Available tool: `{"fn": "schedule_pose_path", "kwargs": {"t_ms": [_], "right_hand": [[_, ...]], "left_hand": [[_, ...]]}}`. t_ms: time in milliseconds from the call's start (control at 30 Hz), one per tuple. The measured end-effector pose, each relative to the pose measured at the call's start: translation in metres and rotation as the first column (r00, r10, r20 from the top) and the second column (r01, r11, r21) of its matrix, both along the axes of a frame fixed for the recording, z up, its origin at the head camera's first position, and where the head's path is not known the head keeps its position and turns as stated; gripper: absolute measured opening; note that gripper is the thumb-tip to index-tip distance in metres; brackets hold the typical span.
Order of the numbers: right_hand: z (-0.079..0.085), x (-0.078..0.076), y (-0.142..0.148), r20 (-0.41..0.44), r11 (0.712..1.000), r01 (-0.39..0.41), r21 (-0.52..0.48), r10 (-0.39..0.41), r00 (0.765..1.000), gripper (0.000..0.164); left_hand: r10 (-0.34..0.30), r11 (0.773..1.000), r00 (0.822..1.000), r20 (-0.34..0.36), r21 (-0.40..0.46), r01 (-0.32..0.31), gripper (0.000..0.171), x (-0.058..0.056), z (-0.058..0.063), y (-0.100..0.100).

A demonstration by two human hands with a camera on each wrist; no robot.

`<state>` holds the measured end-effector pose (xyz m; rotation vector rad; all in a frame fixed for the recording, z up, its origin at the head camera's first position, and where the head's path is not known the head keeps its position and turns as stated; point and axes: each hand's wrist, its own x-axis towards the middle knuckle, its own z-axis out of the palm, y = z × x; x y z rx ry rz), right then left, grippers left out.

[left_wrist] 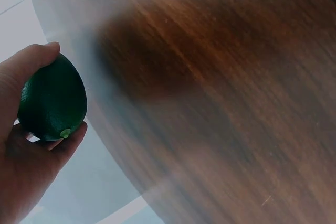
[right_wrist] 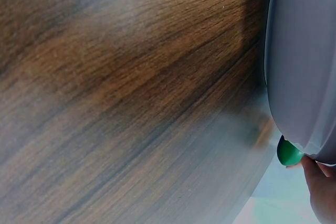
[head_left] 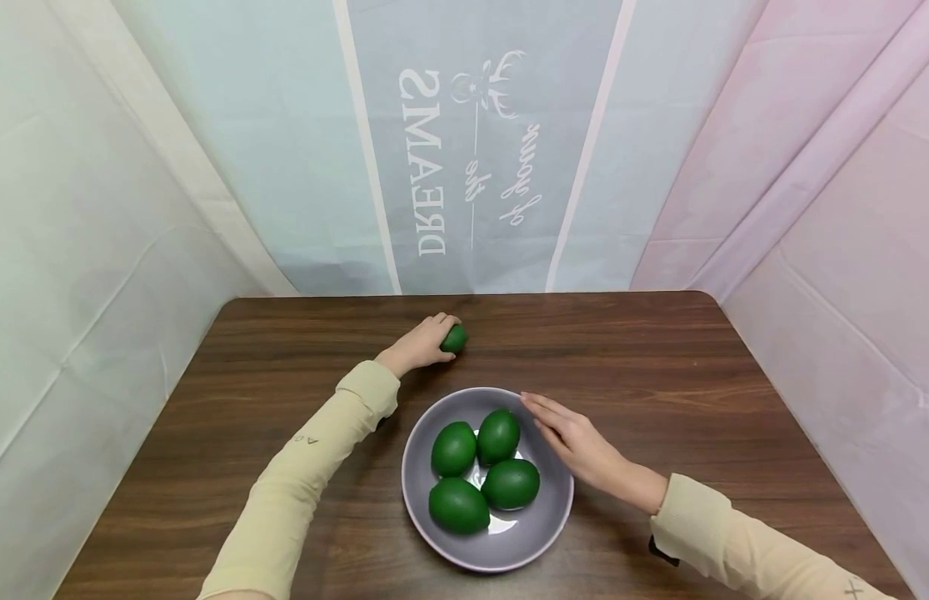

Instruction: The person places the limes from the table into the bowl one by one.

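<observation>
My left hand (head_left: pixel 422 343) grips a dark green lime (head_left: pixel 454 338) near the far edge of the table. In the left wrist view, thumb and fingers wrap the lime (left_wrist: pixel 55 98) from either side, and its small stem nub shows. My right hand (head_left: pixel 584 446) lies along the right side of a grey-purple bowl (head_left: pixel 546 521), its fingers straight and the fingertips right at the rim. Several green limes (head_left: pixel 459 506) lie inside the bowl. From the right wrist, the bowl's outer wall (right_wrist: pixel 302 51) shows, with the held lime (right_wrist: pixel 290 151) beyond it; the right hand is out of that view.
The bowl stands on a brown wood-grain table (head_left: pixel 644 358) near its front middle. A pale blue curtain (head_left: pixel 284 150) with mirrored lettering hangs behind the far edge. White cloth walls (head_left: pixel 869 267) close off both sides.
</observation>
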<state>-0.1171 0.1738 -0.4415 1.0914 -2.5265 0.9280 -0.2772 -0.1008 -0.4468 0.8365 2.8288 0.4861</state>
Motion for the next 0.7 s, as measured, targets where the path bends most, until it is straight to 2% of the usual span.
{"fn": "schedule_pose_path", "kwargs": {"t_ms": [300, 700], "right_hand": [[0.0, 0.0, 0.0, 0.005, 1.0, -0.003, 0.002, 0.003, 1.0, 0.04], [-0.001, 0.0, 0.002, 0.011, 1.0, -0.004, 0.011, 0.003, 1.0, 0.039]], "left_hand": [[-0.042, 0.999, 0.999, -0.023, 0.0, 0.042, 0.06, 0.005, 0.008, 0.003], [-0.089, 0.996, 0.994, -0.059, 0.012, 0.09, 0.061, 0.02, 0.024, 0.006]]}}
